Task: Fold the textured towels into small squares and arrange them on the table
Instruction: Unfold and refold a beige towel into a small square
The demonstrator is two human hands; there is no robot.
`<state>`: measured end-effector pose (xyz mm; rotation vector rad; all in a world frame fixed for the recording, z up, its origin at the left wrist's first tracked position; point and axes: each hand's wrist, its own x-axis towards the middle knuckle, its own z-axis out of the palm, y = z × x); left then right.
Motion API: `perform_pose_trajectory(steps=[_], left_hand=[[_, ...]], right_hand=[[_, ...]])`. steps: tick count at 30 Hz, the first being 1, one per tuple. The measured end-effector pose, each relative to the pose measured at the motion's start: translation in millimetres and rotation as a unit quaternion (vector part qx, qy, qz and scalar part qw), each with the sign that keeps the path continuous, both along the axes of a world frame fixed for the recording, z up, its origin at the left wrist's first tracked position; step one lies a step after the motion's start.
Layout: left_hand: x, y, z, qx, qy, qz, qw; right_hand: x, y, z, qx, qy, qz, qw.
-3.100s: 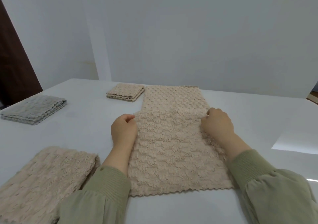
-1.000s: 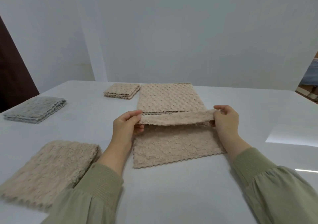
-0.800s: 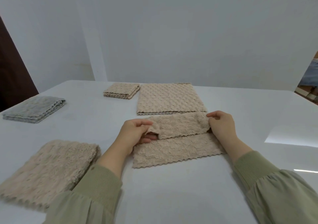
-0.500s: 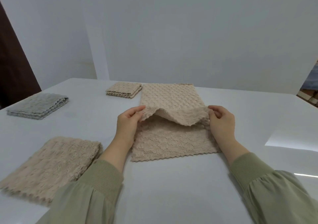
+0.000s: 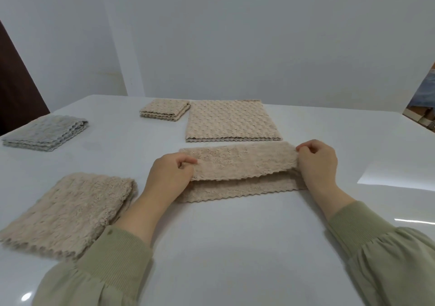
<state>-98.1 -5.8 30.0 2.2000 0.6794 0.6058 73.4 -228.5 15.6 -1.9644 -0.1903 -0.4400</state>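
1. Folding is the step in hand: the beige towel (image 5: 242,164) lies across the middle of the table (image 5: 235,247), with its upper layer doubled over toward the person.
2. The left hand (image 5: 168,178) pinches the left end of that upper layer between thumb and curled fingers. The right hand (image 5: 316,162) grasps the right end the same way.
3. The upper layer's scalloped edge stops short of the lower layer's scalloped edge, so a strip of the lower layer shows nearer the person. The fold looks unfinished to me.
4. The next move, as I judge it, calls for drawing both ends evenly toward the near edge until the two scalloped edges meet, then letting go and pressing the cloth flat. An uneven pull would likely skew this soft cloth.
5. A long narrow band would then need folding across its length to become a small square.
6. Toward the far edge, just beyond the held towel, lies a larger folded towel (image 5: 231,122), with a small folded square (image 5: 164,109) just beside its far left corner.
7. A grey towel (image 5: 44,132) sits folded by the left edge, and a loosely folded towel (image 5: 68,211) lies near the near-left corner, so the task seems only partway along.
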Motion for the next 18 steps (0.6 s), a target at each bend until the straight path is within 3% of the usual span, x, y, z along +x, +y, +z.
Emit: perform_pose_trajectory(steps=[4, 9, 11, 13, 15, 18], left_hand=[[-1, 0, 2, -0.011, -0.044, 0.012, 0.999], [-3, -4, 3, 0.012, -0.021, -0.037, 0.999], [-5, -4, 5, 0.036, -0.005, -0.039, 0.999], [-4, -1, 4, 0.114, 0.049, -0.046, 0.991], [-1, 2, -1, 0.226, 0.076, -0.041, 0.97], [2, 1, -5, 0.252, -0.001, -0.073, 0.965]], right_hand=[[-3, 1, -1, -0.036, -0.025, 0.003, 0.999], [0, 2, -5, -0.067, -0.01, -0.004, 0.998], [1, 0, -4, -0.09, -0.01, -0.007, 0.996], [3, 0, -5, -0.171, -0.013, -0.012, 0.985], [3, 2, -7, -0.273, -0.057, -0.032, 0.96], [-6, 11, -8, -0.231, -0.182, 0.028, 0.955]])
